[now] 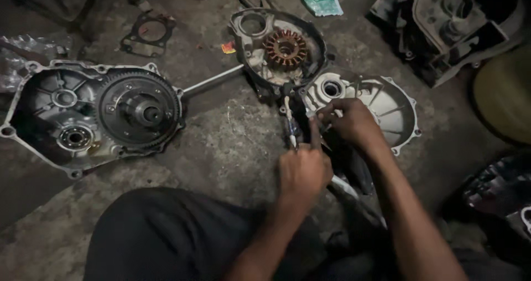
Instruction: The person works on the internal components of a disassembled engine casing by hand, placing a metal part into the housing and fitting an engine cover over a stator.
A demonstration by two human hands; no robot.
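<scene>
Down near us, our left hand point(303, 170) is fisted around a thin white-tipped tool point(289, 123), our right hand point(351, 121) pinching dark wiring point(326, 127) just beside it. Both sit right below the stator cover point(279, 46). Far left on the concrete floor point(232, 137) lies the gear-side crankcase point(91, 112).

Engine parts spread on a concrete floor point(232, 143). The left hand point(303, 173) grips a slim tool point(290, 123) whose shaft points away from the person; the right hand point(349, 121), just beyond and to its right, pinches dark wiring point(303, 127) — touching the near edge of a silver side cover point(387, 107). Directly beyond both hands lies a stator cover with copper windings point(283, 48). Well to the left of the hands — a crankcase half with a large toothed gear point(138, 112) and a loose gasket point(148, 35).
</scene>
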